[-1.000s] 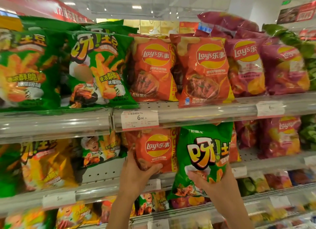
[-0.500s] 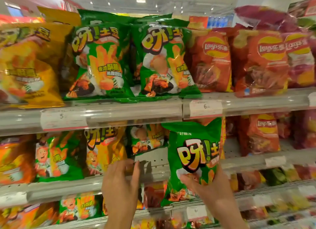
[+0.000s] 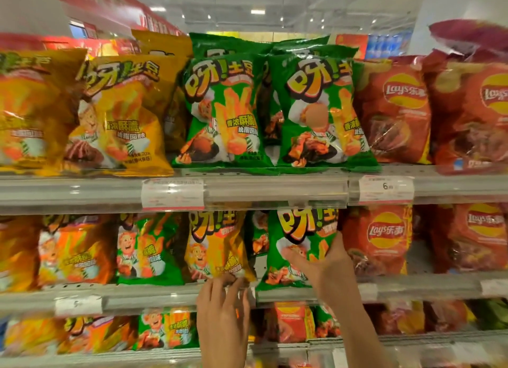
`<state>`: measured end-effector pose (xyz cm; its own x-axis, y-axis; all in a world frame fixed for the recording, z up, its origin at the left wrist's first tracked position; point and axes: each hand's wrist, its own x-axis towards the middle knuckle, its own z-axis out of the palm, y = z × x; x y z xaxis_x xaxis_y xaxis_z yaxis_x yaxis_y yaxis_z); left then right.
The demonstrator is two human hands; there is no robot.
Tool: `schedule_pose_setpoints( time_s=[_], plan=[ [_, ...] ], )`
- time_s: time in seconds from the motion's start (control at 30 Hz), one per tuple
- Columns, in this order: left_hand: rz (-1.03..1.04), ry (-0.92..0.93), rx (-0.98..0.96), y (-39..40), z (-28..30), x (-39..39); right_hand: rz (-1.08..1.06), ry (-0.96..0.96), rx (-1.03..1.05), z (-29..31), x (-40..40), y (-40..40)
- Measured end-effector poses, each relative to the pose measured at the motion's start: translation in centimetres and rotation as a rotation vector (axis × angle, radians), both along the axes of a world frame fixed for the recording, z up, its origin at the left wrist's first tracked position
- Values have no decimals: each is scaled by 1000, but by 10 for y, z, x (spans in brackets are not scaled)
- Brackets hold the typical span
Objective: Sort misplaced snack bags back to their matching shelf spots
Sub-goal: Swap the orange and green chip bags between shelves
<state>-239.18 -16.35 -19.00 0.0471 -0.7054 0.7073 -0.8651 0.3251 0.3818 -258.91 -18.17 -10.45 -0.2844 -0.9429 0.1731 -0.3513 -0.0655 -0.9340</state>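
Step in hand: seating the green fries bag (image 3: 299, 246) on the middle shelf (image 3: 165, 293), judging by how it stands there.
Right hand (image 3: 327, 266): grips the green fries bag, thumb across its front and fingers at its right edge; the bag is upright with its bottom at the shelf lip.
Left hand (image 3: 222, 310): fingers curled, pinching the bottom corner of the yellow fries bag (image 3: 214, 246) just beside it.
Doing it well: probably draw the yellow bag leftward to widen the slot, then push the green one straight back so it stands square and does not tip forward.
Matching spot: two green fries bags of the same print (image 3: 275, 112) stand on the top shelf directly above; another green bag (image 3: 145, 249) stands left of the yellow one.
In the way: a red Lay's bag (image 3: 382, 241) is hard against the right side; the price rail (image 3: 275, 192) hides the held bag's top.
Blur: far-left bags are smeared.
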Motion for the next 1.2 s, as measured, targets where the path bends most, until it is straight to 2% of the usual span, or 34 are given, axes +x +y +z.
schedule_pose_setpoints(
  time_s=[0.2,0.43,0.77,0.97,1.2],
  plan=[
    [14,3,-59,-3,0,-1,-53,-35,63,-2,5,-31],
    [21,3,-55,0,4,-4,12,-65,95,-23,6,-38],
    [17,55,41,8,11,-9,8,99,95,-20,-1,-25],
    [-10,131,64,11,19,3,-137,109,-40,-27,-2,-2],
    [67,380,-106,16,43,46,-414,23,-332,-24,22,27]
  ],
)
